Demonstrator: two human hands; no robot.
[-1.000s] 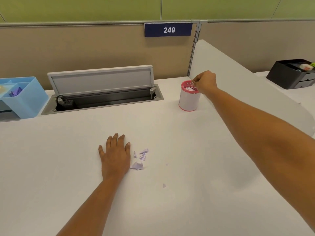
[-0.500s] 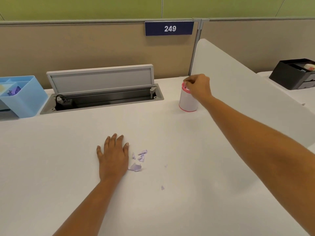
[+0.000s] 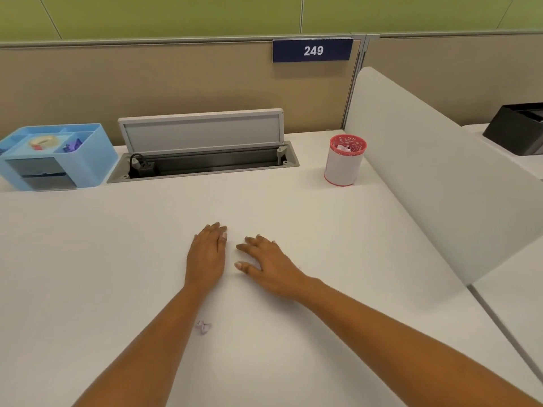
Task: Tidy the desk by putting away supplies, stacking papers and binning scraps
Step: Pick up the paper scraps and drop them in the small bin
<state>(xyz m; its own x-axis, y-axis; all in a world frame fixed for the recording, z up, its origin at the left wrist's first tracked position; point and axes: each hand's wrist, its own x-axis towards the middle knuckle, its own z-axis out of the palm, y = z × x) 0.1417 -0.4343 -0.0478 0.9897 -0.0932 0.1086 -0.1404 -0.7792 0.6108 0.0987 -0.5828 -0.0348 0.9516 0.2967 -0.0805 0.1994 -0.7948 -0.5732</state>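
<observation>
The right hand (image 3: 270, 265), withdrawn from the cup (image 3: 343, 165), lies flat beside the flat left hand (image 3: 205, 257); a purple scrap (image 3: 203, 326) lies nearer the person.

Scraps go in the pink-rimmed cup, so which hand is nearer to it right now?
Right. The right hand rests on the desk, nearer the person and left of the cup; the left hand rests beside it, further left.

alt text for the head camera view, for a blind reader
The left hand and right hand rest open, side by side, on the white desk. A small lilac paper scrap lies nearer the viewer; a pink-rimmed white bin stands back right, a light blue plastic organiser back left.
</observation>
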